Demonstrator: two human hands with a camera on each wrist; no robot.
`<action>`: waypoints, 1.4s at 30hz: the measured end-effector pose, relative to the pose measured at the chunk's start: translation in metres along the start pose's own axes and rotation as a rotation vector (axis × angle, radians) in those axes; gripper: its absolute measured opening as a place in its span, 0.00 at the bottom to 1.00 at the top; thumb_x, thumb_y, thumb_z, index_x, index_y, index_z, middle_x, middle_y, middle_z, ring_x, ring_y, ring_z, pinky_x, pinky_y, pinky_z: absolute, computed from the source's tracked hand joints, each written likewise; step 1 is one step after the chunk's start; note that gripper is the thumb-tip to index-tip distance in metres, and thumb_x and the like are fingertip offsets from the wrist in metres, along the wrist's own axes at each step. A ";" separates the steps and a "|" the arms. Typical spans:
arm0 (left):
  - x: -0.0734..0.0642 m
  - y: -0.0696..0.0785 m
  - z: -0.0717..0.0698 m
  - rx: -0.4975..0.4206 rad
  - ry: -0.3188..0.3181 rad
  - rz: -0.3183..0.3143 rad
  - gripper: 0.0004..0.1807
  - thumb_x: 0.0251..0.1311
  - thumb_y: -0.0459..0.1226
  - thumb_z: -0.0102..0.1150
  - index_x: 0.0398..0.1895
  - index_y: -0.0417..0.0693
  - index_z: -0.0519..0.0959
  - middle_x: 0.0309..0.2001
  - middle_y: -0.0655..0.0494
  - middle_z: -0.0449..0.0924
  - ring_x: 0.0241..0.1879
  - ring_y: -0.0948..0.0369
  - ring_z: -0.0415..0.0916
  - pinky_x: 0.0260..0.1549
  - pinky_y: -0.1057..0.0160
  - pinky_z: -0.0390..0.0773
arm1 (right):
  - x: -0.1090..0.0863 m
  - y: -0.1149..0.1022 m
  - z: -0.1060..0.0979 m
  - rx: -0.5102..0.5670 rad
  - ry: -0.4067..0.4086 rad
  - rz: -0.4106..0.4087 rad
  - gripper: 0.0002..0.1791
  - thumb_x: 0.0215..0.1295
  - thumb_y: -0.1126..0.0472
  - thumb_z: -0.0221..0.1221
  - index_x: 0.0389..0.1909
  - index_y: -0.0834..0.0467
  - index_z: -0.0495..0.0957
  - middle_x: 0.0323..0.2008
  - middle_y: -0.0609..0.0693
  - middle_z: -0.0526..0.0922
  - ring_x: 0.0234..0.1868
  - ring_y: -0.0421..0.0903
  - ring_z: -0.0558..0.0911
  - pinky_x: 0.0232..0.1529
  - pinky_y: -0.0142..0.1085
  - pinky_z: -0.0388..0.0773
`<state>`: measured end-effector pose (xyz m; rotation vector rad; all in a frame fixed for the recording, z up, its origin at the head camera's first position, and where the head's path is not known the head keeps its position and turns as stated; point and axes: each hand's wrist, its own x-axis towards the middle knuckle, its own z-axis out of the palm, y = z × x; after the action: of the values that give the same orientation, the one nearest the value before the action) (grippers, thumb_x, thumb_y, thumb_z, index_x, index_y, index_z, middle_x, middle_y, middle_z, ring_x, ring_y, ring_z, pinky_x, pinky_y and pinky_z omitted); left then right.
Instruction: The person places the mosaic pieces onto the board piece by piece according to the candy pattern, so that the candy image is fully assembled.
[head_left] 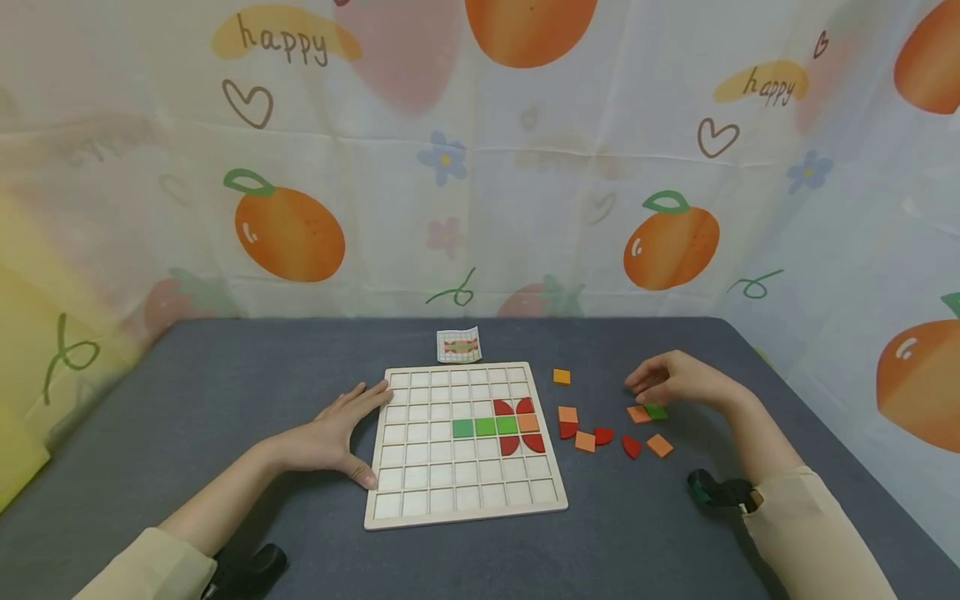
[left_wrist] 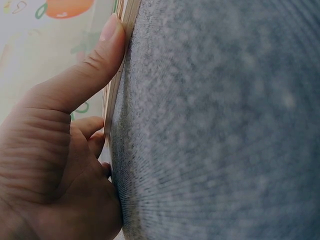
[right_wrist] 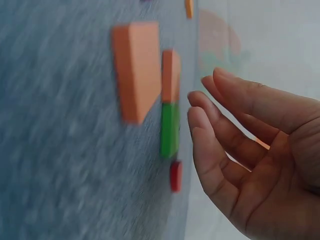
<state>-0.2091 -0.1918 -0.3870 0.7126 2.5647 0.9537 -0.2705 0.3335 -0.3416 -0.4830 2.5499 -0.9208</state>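
Printed cloth [head_left: 555, 225] with oranges and "happy" lettering hangs behind the dark grey bench [head_left: 247, 375]. Pale grid board [head_left: 427, 502] lies on the bench between the two hands, flat. On it, towards its right side: three green squares [head_left: 485, 427] in a row, an orange square [head_left: 528, 423] ending the row, red quarter-rounds [head_left: 509, 446] above and below that end. Only the head view gives this layout, plus the picture card [head_left: 459, 347] just beyond the board's far edge.

Left hand [head_left: 333, 433]: fingers straight and spread, touching the board's left border, thumb down near the front corner. Left wrist view adds the board's thin side and the thumb pad pressed on it. Not wrapped round anything.

Right hand [head_left: 678, 379]: over the loose pieces right of the board, fingers loosely bent, grasping nothing. From the head view it's hard to judge the gap; right wrist view shows thumb and fingertips parted, nothing between them, just clear of a loose orange piece [right_wrist: 169, 75] and loose green piece [right_wrist: 169, 130] lying end to end. That view also shows the pieces' thickness. More loose orange and red pieces sit between there and the board.
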 end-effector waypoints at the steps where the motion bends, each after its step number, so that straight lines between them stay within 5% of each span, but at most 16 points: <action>1: 0.000 0.000 0.000 0.002 0.001 0.003 0.67 0.37 0.52 0.80 0.78 0.41 0.50 0.81 0.42 0.38 0.78 0.34 0.28 0.65 0.22 0.34 | -0.002 0.002 -0.001 -0.001 0.002 0.002 0.21 0.66 0.59 0.63 0.56 0.65 0.78 0.54 0.63 0.83 0.51 0.49 0.84 0.47 0.38 0.84; 15: 0.001 -0.002 0.002 0.018 0.014 0.008 0.68 0.36 0.53 0.80 0.78 0.41 0.50 0.81 0.42 0.39 0.78 0.34 0.29 0.65 0.22 0.35 | -0.012 0.021 -0.005 -0.004 -0.021 0.039 0.22 0.63 0.59 0.65 0.56 0.66 0.78 0.50 0.61 0.84 0.42 0.37 0.81 0.40 0.35 0.80; 28: 0.000 0.001 0.001 0.010 0.010 0.019 0.67 0.37 0.52 0.80 0.79 0.42 0.50 0.81 0.41 0.38 0.78 0.33 0.28 0.65 0.22 0.35 | -0.013 0.020 -0.004 -0.018 -0.070 -0.035 0.17 0.60 0.65 0.66 0.48 0.66 0.78 0.42 0.59 0.80 0.35 0.39 0.76 0.34 0.33 0.76; 42: 0.001 -0.004 0.004 0.022 0.023 0.019 0.68 0.36 0.54 0.80 0.78 0.42 0.50 0.81 0.42 0.39 0.78 0.34 0.28 0.66 0.23 0.34 | -0.009 0.015 -0.001 -0.023 -0.052 -0.012 0.14 0.57 0.68 0.67 0.43 0.66 0.76 0.36 0.58 0.80 0.32 0.41 0.75 0.31 0.33 0.75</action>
<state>-0.2102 -0.1921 -0.3927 0.7372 2.5966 0.9462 -0.2658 0.3489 -0.3492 -0.5223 2.5164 -0.8723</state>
